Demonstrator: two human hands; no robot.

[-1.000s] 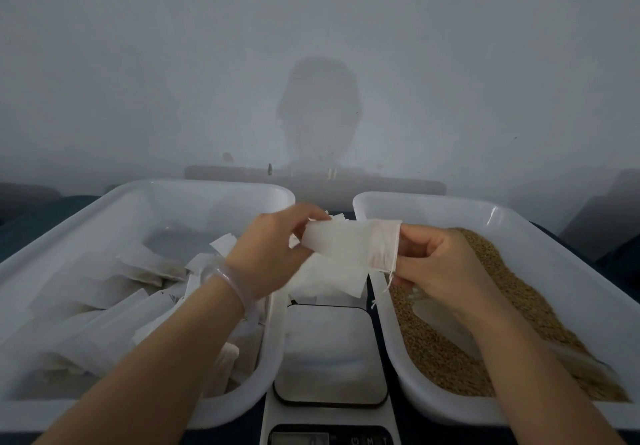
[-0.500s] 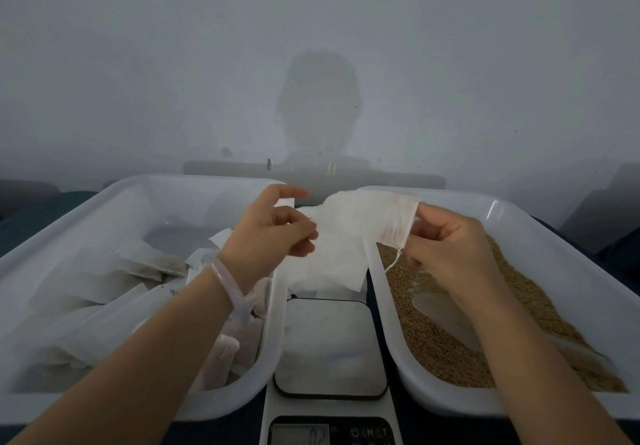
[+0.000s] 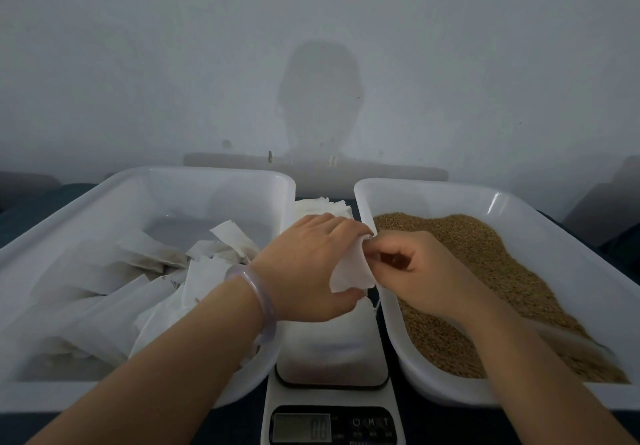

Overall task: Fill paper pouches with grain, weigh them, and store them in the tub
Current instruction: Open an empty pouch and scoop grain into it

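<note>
Head view, lower left: the tub holds stored pouches. At centre frame the left hand grips an empty pouch above the scale, and the right hand pinches its edge with its fingers. Pull too hard and the thin paper probably tears. Fill it short of the grain, right of frame, and kernels spill onto the scale.
</note>
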